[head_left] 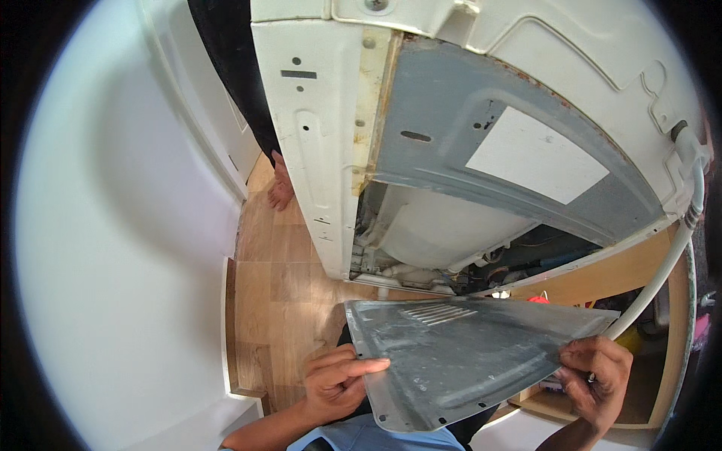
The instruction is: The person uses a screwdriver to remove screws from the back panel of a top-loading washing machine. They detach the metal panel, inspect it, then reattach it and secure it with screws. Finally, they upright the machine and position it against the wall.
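white washing-machine cabinet (304,165), rear side, fills the upper right of the view. white wall (113,225) runs down the left; wood-plank floor (286,301) shows between wall and cabinet. gray sheet-metal plate (444,128) set in the cabinet, rust spots along its curved upper edge. below the plate, an uncovered opening; in it a pale tub (444,229), with hoses and wiring low down, too dark to sort. gray metal access panel (459,361) is off the cabinet, held over the person's lap, its far edge just below the opening in view; contact between that edge and the cabinet: cannot tell. panel lies tilted, broad face up, slightly scuffed. light wooden shelf unit (675,331) at lower right, small items inside. dark trouser leg (233,68) of another person behind the cabinet, bare foot (281,188) on the floor. pale hose (665,263) descends along the cabinet's right side toward the panel's right corner. left hand (337,379): clamped on the panel's left edge, index finger laid over the face. right hand (602,376): thumb and fingers pinched on the right edge. white label (538,154) on the gray plate. row of louvers (440,313) near the panel's far edge; small screw holes along its near edge.
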Motion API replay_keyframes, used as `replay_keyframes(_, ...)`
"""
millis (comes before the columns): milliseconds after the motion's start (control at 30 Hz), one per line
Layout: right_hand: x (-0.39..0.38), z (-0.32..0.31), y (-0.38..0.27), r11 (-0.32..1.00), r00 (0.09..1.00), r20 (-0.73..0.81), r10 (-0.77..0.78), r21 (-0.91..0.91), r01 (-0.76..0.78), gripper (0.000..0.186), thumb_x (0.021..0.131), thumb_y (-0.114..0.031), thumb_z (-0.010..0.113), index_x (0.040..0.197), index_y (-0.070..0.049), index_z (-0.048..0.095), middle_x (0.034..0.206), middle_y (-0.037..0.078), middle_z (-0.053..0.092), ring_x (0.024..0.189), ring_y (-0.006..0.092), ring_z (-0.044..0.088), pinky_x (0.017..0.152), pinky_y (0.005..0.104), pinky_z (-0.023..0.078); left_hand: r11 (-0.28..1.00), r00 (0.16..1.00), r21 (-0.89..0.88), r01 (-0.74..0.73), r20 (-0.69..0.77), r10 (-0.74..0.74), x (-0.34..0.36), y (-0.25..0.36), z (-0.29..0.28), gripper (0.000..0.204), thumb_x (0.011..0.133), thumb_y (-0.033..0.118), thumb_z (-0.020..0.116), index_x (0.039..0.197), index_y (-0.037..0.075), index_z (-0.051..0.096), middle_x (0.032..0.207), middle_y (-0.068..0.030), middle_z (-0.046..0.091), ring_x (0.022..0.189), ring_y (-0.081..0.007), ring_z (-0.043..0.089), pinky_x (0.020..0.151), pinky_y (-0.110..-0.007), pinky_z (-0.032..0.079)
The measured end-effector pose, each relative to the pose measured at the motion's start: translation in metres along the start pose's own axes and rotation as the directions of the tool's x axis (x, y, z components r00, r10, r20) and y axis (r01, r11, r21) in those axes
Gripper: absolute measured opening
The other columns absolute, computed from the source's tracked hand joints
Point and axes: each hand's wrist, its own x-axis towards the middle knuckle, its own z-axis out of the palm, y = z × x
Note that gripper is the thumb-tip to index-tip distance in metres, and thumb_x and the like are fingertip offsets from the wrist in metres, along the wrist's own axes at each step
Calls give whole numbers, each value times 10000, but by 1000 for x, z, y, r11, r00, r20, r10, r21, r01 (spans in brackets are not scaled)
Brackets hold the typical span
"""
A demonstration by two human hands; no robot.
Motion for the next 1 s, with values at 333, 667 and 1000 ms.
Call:
replay_keyframes(333, -2, 3, 2, 1000, 999, -30, 17, 21, -16, 219, 607, -55, 756, 792, 30, 675, 782, 142, 681, 694, 229, 681, 653, 309, 521, 998, 1000, 60, -4, -14, 4, -1, -1, 0, 397, 701, -130, 674, 1044, 55, 749, 565, -4, 472, 494, -115, 413, 471, -261, 286)
replay_keyframes(667, 0, 5, 4, 1000, 1000, -26, 8, 19, -7, 208, 608, -41, 761, 787, 20, 677, 775, 138, 683, 702, 226, 689, 660, 312, 530, 999, 1000, 47, 27, -17, -26, 0, 2, 0, 378, 698, -77, 759, 1045, 71, 753, 546, 41, 393, 501, -88, 379, 487, -255, 267)
replay_keyframes(1000, 3, -2, 5, 997, 997, 31, -73, -3, 74, 239, 601, -27, 805, 811, -12, 691, 829, 121, 686, 706, 243, 701, 609, 321, 543, 997, 999, 73, 21, -42, -18, -2, 1, 3, 364, 691, -88, 764, 1018, 70, 757, 548, 36, 391, 504, -91, 366, 479, -253, 258)
